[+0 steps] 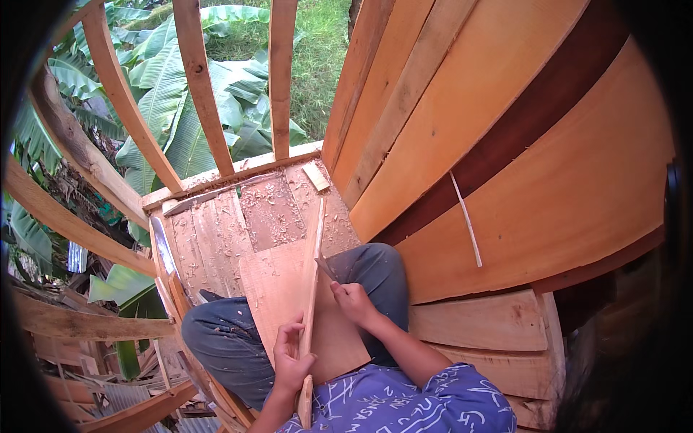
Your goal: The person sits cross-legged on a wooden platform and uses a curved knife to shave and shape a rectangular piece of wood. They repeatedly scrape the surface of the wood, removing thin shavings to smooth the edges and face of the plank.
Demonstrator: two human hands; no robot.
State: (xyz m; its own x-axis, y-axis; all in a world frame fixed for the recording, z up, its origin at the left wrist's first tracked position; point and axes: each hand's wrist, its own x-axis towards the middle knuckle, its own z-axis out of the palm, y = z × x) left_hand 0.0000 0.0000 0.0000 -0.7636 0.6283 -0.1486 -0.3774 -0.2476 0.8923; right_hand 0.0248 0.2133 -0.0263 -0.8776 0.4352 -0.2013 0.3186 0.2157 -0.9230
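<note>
A long, narrow wooden strip (313, 278) stretches from my chest out past my knees. My left hand (292, 357) is closed around its near part. In my right hand (352, 303) is a knife (326, 270), its blade lying against or very close to the strip's right side; the handle is mostly hidden in my fist. Beneath the strip, a flat wooden board (271, 281) rests across my lap between my bent knees.
Wood shavings (271, 195) litter the plank floor ahead, with a small pale wood block (315, 177) near the far edge. Upright wooden slats (202, 86) form a railing at left and front. Large boards (534, 209) lean at right, a thin pale stick (466, 220) against them.
</note>
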